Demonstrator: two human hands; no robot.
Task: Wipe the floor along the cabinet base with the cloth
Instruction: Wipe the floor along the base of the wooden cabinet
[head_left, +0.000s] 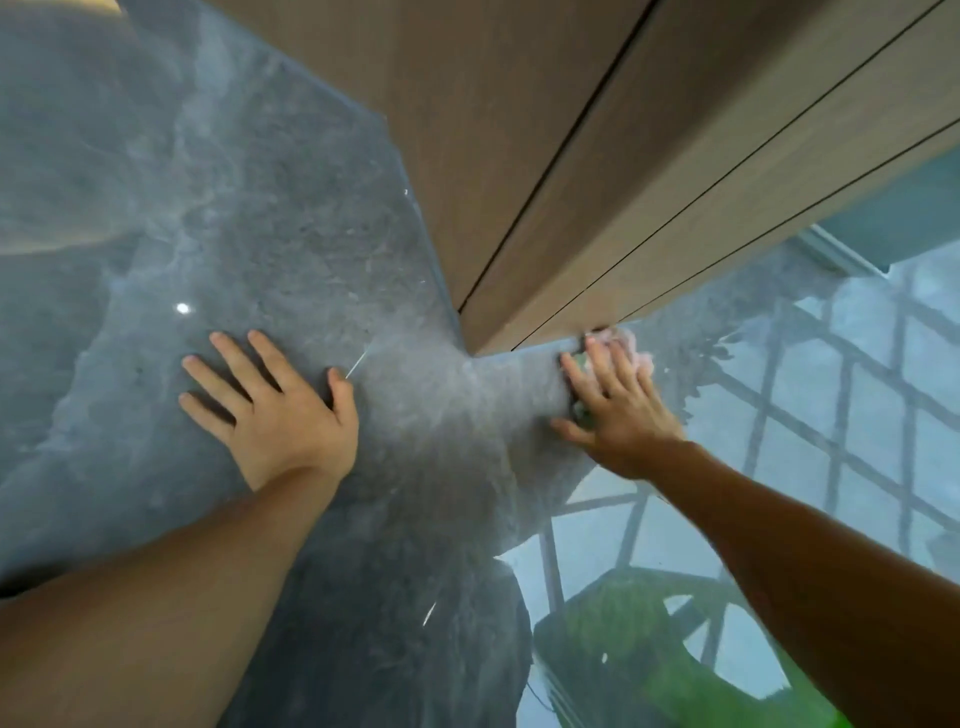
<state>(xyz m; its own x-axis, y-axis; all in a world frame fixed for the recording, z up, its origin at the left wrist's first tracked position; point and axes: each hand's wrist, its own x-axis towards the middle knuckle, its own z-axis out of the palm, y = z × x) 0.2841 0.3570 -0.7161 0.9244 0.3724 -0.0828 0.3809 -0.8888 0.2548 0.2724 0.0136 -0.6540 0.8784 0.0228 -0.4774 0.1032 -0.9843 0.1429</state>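
A reflected window grid (857, 415) is shown at right, a green shape (644, 654) near right, a bright spot (182, 308) left.

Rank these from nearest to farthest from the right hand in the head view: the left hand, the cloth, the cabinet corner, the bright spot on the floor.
1. cloth, under the right hand
2. cabinet corner, just left of it
3. left hand, farther left
4. bright spot, beyond the left hand

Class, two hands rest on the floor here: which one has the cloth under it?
The right hand, at the cabinet base corner, presses flat on the cloth; the left hand lies spread on bare floor, well away from it.
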